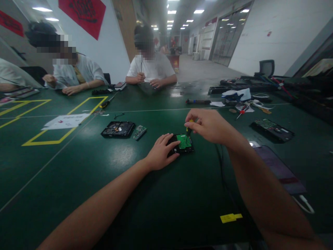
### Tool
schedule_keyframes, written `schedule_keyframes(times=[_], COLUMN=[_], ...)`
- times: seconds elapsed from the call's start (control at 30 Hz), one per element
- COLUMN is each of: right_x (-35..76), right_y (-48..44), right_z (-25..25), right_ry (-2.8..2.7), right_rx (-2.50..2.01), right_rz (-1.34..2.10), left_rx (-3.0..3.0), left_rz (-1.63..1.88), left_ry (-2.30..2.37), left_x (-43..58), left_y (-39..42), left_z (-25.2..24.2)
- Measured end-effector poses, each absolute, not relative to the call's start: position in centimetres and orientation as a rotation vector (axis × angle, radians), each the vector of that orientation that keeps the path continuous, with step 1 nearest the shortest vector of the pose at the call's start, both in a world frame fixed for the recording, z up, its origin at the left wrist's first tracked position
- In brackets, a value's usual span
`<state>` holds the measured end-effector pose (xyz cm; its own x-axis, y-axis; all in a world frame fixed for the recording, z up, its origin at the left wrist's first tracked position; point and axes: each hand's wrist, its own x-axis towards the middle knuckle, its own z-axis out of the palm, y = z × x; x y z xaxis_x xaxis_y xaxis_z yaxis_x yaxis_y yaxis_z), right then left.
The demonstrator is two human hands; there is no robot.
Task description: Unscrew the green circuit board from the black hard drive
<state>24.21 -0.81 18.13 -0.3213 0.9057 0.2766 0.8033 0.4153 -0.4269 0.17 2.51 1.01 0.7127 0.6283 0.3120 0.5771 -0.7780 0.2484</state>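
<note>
A black hard drive [173,141] with a green circuit board [184,141] facing up lies flat on the green table in front of me. My left hand [162,151] grips its left end, thumb along the near edge and fingers over the top and far side. Above the board, my right hand [205,125] pinches the yellow-and-black handle of a screwdriver [188,130]. The thin shaft points down, and its tip meets the board; which screw it touches is too small to tell. To the left are an opened hard drive [118,129] and a loose circuit board [140,132].
Another hard drive [273,129] and a purple-screened tablet [279,168] with a white cable lie right. A yellow tag [231,218] is near me. Farther back are a red screwdriver [242,111], an electric screwdriver [198,101] and a paper sheet [65,121]. People sit across the table.
</note>
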Motion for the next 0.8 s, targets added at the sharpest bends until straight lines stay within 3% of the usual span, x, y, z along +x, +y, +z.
schedule_keyframes(times=[0.8], right_x=[24.49], right_y=[-0.66], right_z=[18.06], right_ry=[-2.21], right_rx=[-1.409], right_rz=[0.258], left_rx=[2.758], left_rz=[0.607], left_ry=[0.978], left_x=[0.12], left_y=[2.55], left_z=[0.92])
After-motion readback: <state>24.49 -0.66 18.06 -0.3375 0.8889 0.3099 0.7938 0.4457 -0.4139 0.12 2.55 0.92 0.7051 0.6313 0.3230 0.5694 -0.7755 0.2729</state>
